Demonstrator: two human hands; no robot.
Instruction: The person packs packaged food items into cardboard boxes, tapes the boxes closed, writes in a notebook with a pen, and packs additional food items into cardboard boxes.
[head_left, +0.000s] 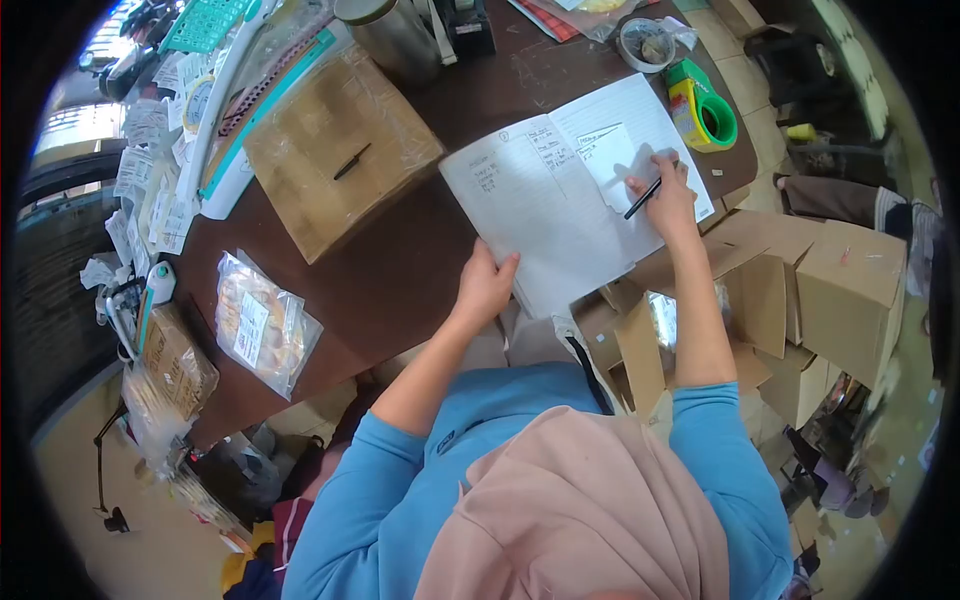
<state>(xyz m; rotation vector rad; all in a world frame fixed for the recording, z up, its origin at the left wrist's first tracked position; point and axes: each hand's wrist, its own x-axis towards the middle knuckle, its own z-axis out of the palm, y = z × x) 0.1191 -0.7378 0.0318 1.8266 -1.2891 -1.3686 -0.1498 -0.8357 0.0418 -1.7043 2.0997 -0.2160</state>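
Note:
An open notebook with handwriting on its pages lies at the table's front right edge. My left hand grips the lower left edge of the notebook, thumb on top of the page. In my right hand is a black pen, its tip pointing down and left over the right-hand side. Beneath that hand, a smaller white sheet with some writing rests on the right page. The fingers of my right hand are closed around the pen.
A cardboard box with another pen on top stands left of the notebook. A plastic-wrapped package lies farther left. A green-and-yellow tape dispenser sits at the right edge. Open cartons stand below, at right.

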